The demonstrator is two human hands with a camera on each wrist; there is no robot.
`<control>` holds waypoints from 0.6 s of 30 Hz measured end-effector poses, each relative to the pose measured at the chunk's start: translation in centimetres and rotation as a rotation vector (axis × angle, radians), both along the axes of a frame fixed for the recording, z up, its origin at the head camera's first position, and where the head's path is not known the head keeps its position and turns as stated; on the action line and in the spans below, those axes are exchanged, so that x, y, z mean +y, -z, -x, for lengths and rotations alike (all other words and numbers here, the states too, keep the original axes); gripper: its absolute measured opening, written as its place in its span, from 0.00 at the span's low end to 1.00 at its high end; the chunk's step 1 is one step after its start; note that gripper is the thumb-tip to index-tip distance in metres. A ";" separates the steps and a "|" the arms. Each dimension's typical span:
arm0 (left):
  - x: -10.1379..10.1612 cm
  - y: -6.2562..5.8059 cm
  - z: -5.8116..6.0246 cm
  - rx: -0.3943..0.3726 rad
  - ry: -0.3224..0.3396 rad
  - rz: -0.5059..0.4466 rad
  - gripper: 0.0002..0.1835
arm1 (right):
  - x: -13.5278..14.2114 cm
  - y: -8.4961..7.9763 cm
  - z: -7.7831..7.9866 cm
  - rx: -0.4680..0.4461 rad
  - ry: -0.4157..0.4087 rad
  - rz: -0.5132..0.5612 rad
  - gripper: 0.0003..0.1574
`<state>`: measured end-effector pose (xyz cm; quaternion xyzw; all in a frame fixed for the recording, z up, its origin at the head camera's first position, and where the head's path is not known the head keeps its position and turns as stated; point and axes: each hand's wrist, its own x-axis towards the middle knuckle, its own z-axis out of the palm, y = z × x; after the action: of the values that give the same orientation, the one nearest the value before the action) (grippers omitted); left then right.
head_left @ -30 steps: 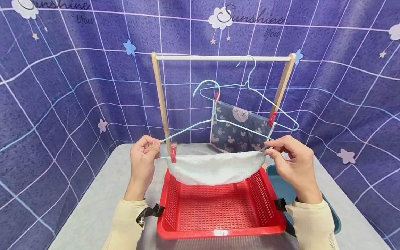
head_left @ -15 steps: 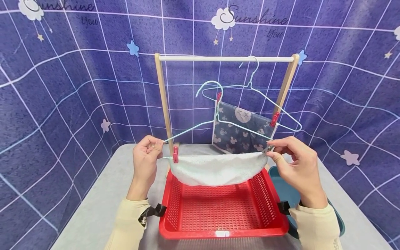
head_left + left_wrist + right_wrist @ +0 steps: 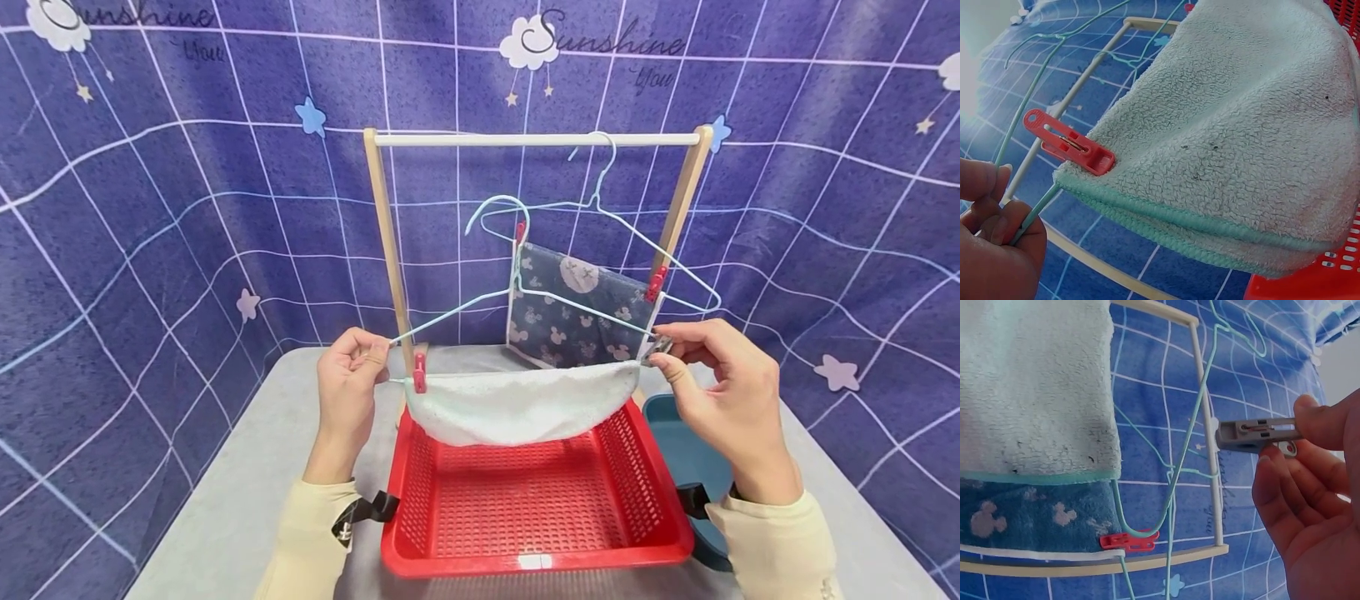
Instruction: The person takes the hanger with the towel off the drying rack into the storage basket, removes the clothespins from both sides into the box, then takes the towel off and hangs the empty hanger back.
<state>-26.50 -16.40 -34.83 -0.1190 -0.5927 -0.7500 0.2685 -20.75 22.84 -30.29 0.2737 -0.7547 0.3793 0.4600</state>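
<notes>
My left hand (image 3: 348,383) grips the left end of a pale mint wire hanger (image 3: 465,302), its thumb and fingers around the wire. A white terry towel (image 3: 517,404) with mint edging is folded over the hanger's lower bar. One red clothespin (image 3: 1072,144) clips the towel's left corner. My right hand (image 3: 727,396) pinches a grey clothespin (image 3: 1254,432) between thumb and fingers. In the right wrist view that clothespin stands apart from the towel and the wire. The towel's right corner carries no clothespin. The hanger's hook points up, below the rack's bar.
Behind stands a wooden rack with a white bar (image 3: 487,140). A second hanger (image 3: 637,227) hangs there, bearing a dark blue patterned cloth (image 3: 558,329) held by red clothespins (image 3: 656,285). Below the towel lies a red basket (image 3: 525,508), and a teal basin (image 3: 678,433) is at right.
My right hand has drawn back to the right with the grey clothespin, away from the towel's right corner. The left hand and hanger stay nearly in place.
</notes>
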 end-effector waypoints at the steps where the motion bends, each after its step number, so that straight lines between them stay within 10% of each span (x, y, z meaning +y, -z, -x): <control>1: 0.0 0.0 0.0 0.001 0.003 -0.005 0.06 | 0.2 0.1 0.1 0.002 0.013 0.002 0.25; 18: -0.1 0.1 -0.2 0.019 0.014 0.003 0.09 | 4.7 2.1 0.0 -0.057 0.240 0.079 0.22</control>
<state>-26.26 -16.46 -34.91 -0.1306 -0.5905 -0.7498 0.2685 -20.75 27.56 -32.36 0.1523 -0.7792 0.3586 0.4910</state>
